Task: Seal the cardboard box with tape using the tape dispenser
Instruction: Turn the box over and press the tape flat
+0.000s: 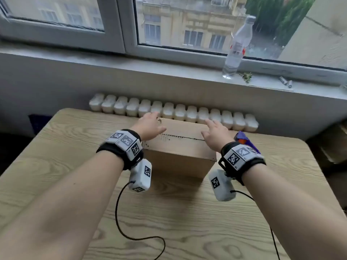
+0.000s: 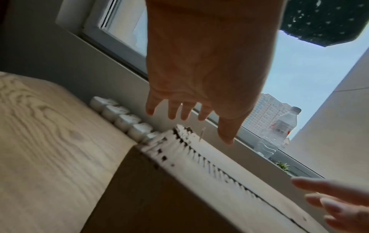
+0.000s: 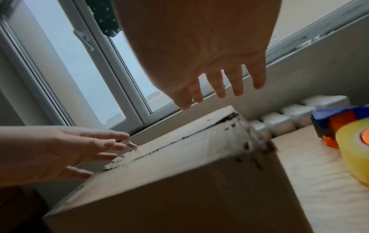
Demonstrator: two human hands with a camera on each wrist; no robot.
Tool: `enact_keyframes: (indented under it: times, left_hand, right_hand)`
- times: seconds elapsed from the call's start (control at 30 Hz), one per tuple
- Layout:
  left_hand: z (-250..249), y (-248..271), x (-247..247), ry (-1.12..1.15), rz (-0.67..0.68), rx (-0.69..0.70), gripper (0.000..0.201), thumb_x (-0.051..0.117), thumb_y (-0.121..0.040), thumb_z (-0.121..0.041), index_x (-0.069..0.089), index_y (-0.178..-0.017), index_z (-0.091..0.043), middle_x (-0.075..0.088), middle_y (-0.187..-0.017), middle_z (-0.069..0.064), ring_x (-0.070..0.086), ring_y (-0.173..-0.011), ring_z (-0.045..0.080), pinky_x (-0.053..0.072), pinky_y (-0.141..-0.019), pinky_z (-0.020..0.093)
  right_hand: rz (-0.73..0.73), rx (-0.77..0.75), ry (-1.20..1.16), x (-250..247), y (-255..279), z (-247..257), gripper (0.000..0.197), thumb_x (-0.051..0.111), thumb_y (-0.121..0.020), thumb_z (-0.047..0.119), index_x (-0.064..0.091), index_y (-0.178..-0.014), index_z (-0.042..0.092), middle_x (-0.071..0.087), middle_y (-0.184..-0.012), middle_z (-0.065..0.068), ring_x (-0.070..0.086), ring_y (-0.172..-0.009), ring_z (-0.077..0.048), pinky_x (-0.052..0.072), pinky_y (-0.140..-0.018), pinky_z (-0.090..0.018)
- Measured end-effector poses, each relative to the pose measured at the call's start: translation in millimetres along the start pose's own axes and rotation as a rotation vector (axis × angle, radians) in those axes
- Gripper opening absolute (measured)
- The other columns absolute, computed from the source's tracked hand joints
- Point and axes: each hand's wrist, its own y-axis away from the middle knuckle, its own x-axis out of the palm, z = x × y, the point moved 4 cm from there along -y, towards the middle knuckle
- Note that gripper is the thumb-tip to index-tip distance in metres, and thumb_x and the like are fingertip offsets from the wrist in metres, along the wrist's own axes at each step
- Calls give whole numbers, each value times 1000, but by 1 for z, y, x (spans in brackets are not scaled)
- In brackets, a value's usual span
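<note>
A brown cardboard box (image 1: 180, 147) stands on the wooden table (image 1: 56, 175), its top flaps folded down with a dark, ragged seam (image 1: 180, 137) between them. My left hand (image 1: 150, 126) hovers over the box's left end, fingers straight and spread, holding nothing; the left wrist view shows that hand (image 2: 199, 94) just above the seam (image 2: 209, 165). Over the right end my right hand (image 1: 216, 132) is likewise flat and empty, seen again as the right hand (image 3: 209, 78) above the box (image 3: 179, 181). A blue and orange tape dispenser (image 3: 339, 126) with a yellowish tape roll (image 3: 353, 149) lies on the table right of the box, also seen as the dispenser (image 1: 246, 139).
A white radiator (image 1: 172, 111) runs behind the table's far edge. On the windowsill (image 1: 169, 66) stand a clear plastic bottle (image 1: 237, 47) and small items. Cables (image 1: 131, 222) trail from the wrist cameras across the near table.
</note>
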Motion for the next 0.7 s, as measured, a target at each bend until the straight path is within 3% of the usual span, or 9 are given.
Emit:
enact_keyframes:
  times: [0.2, 0.3, 0.4, 0.6, 0.7]
  left_hand:
    - [11, 9, 14, 210, 73, -127, 72, 51, -96, -33, 12, -152, -8, 31, -155, 13, 33, -141, 27, 27, -112, 34]
    - [15, 9, 16, 246, 68, -165, 76, 53, -94, -37, 12, -152, -10, 38, -151, 15, 40, -137, 29, 33, -112, 38]
    - [15, 15, 14, 275, 55, -219, 79, 54, -93, -37, 10, -152, -7, 33, -154, 14, 35, -140, 29, 31, -112, 38]
    - [16, 35, 13, 315, -2, -262, 68, 56, -91, -35, 28, -145, -4, 41, -147, 14, 41, -134, 30, 38, -106, 39]
    - [10, 49, 16, 300, -14, -249, 69, 56, -92, -34, 26, -146, -4, 38, -149, 14, 39, -135, 29, 37, -104, 37]
  right_hand:
    - [44, 78, -116, 18, -1, -9, 56, 38, -99, 26, 19, -151, 17, 27, -150, -17, 31, -138, -32, 26, -111, -39]
    - [30, 77, -136, 21, 1, -9, 58, 40, -98, 26, 18, -151, 15, 31, -150, -17, 31, -138, -31, 26, -113, -40]
    - [39, 75, -126, 21, 4, -6, 59, 40, -98, 26, 16, -151, 13, 32, -151, -17, 31, -139, -31, 26, -114, -39]
    - [16, 54, -146, 18, 17, -6, 59, 40, -97, 28, 18, -151, 15, 35, -149, -17, 34, -137, -32, 28, -113, -39]
    - [0, 49, -142, 15, 31, -11, 59, 40, -97, 29, 19, -151, 16, 36, -149, -18, 35, -136, -32, 29, -111, -39]
